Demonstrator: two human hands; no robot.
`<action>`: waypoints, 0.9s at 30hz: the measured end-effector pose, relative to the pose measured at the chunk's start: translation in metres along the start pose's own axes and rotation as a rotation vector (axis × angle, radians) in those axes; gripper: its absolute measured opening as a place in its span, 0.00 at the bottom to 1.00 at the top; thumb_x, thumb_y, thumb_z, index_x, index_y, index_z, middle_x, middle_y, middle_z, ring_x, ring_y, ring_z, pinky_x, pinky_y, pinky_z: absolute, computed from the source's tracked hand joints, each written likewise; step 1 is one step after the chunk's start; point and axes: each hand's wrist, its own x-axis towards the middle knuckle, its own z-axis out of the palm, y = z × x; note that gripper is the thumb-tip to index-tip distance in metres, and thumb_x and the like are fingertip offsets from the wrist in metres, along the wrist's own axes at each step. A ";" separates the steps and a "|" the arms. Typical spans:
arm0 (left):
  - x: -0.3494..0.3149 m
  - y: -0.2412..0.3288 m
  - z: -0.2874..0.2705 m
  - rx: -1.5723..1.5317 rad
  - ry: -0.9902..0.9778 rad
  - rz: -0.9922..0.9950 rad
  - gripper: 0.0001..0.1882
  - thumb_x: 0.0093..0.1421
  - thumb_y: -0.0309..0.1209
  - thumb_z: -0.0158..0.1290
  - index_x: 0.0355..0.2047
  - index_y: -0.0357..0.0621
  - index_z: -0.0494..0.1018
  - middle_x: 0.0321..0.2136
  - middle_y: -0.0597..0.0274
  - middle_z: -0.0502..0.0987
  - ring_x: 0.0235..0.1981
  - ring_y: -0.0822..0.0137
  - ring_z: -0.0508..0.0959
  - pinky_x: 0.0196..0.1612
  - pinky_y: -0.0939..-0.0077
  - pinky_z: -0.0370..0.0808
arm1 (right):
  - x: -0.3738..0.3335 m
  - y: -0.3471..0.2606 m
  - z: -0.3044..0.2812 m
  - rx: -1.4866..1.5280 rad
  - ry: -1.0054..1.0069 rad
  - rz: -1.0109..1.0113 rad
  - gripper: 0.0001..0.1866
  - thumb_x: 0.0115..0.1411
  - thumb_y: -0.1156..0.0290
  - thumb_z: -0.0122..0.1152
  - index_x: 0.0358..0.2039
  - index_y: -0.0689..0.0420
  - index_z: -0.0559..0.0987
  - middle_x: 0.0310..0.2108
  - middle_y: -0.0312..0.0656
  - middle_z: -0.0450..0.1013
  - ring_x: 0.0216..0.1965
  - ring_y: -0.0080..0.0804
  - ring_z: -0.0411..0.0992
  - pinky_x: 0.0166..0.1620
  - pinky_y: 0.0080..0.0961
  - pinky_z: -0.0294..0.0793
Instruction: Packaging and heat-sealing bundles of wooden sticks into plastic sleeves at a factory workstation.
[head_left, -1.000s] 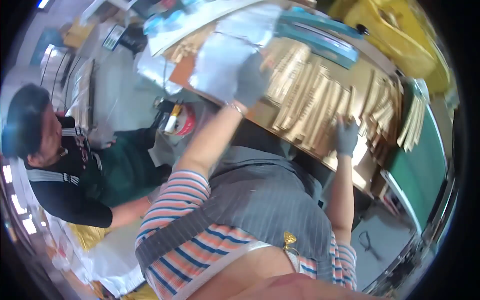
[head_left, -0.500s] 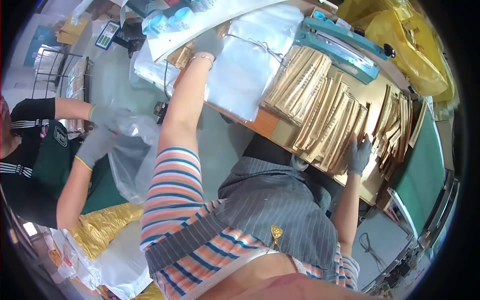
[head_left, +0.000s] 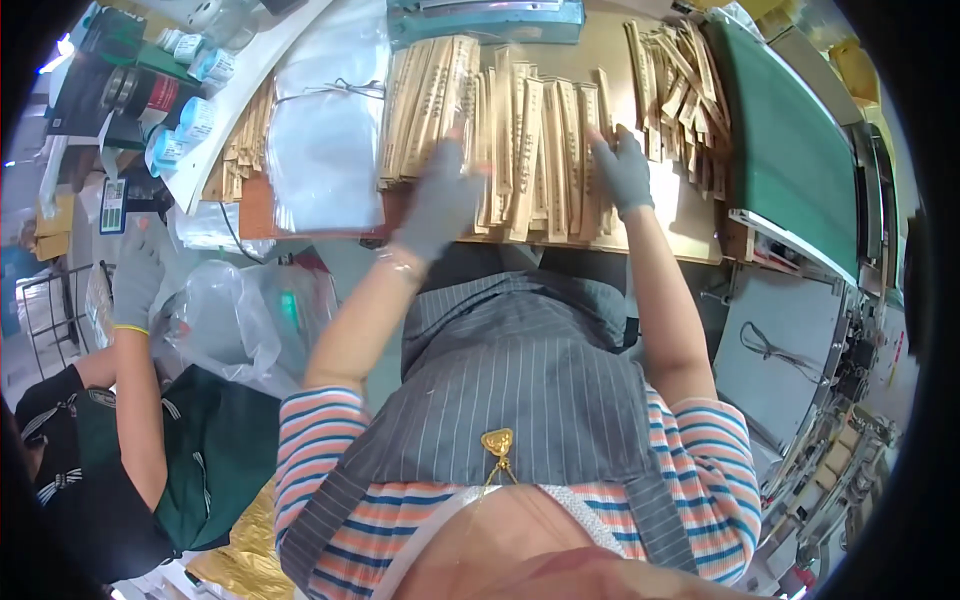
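Observation:
Slim tan paper-wrapped packets (head_left: 530, 150) with printed sides lie side by side in a row in front of me. My left hand (head_left: 440, 200), in a grey glove with bare fingertips, is over the left part of the row. It is smeared by motion, so whether it grips a packet cannot be told. My right hand (head_left: 622, 172), gloved the same way, is at the row's right end with fingers apart, the thumb side against the outermost packets. Left of the row lies a stack of clear plastic bags (head_left: 328, 130) with a dark tie across it.
Looser tan packets (head_left: 682, 100) lie to the right, beside a green board (head_left: 795, 150). A teal machine (head_left: 490, 22) stands behind the row. More packets (head_left: 245, 150) and blue-capped containers (head_left: 195, 120) are at left. A co-worker's gloved hand (head_left: 138, 275) is near a clear bag (head_left: 225, 320).
My left hand has come from the packets beyond the plastic bags to the row in front of me. My right hand stays at the row's right end. The view has turned.

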 end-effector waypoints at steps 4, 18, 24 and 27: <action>0.032 0.012 0.084 0.345 0.228 -0.161 0.51 0.56 0.56 0.49 0.59 0.21 0.44 0.60 0.25 0.44 0.60 0.34 0.55 0.59 0.57 0.60 | 0.008 -0.020 -0.002 0.088 -0.142 0.008 0.51 0.48 0.34 0.55 0.55 0.72 0.62 0.46 0.61 0.69 0.48 0.50 0.69 0.51 0.35 0.67; 0.089 0.046 0.029 -0.658 -0.029 -0.018 0.37 0.48 0.37 0.64 0.56 0.37 0.63 0.43 0.53 0.75 0.44 0.60 0.75 0.51 0.72 0.69 | 0.033 -0.076 -0.002 1.198 -0.476 -0.213 0.35 0.48 0.68 0.69 0.55 0.62 0.66 0.45 0.42 0.71 0.46 0.27 0.69 0.50 0.23 0.67; 0.069 0.090 0.000 -0.719 -0.106 0.272 0.48 0.40 0.29 0.69 0.58 0.37 0.54 0.43 0.59 0.74 0.43 0.68 0.74 0.48 0.77 0.72 | 0.012 -0.098 -0.062 1.309 -0.487 -0.597 0.52 0.41 0.75 0.74 0.63 0.57 0.52 0.54 0.46 0.62 0.49 0.32 0.67 0.52 0.28 0.67; 0.068 0.094 -0.001 -0.592 -0.243 0.186 0.45 0.38 0.27 0.68 0.56 0.36 0.57 0.44 0.59 0.74 0.42 0.69 0.75 0.47 0.75 0.73 | -0.004 -0.111 -0.072 1.238 -0.568 -0.542 0.52 0.39 0.74 0.74 0.63 0.56 0.53 0.52 0.45 0.63 0.50 0.32 0.65 0.53 0.28 0.66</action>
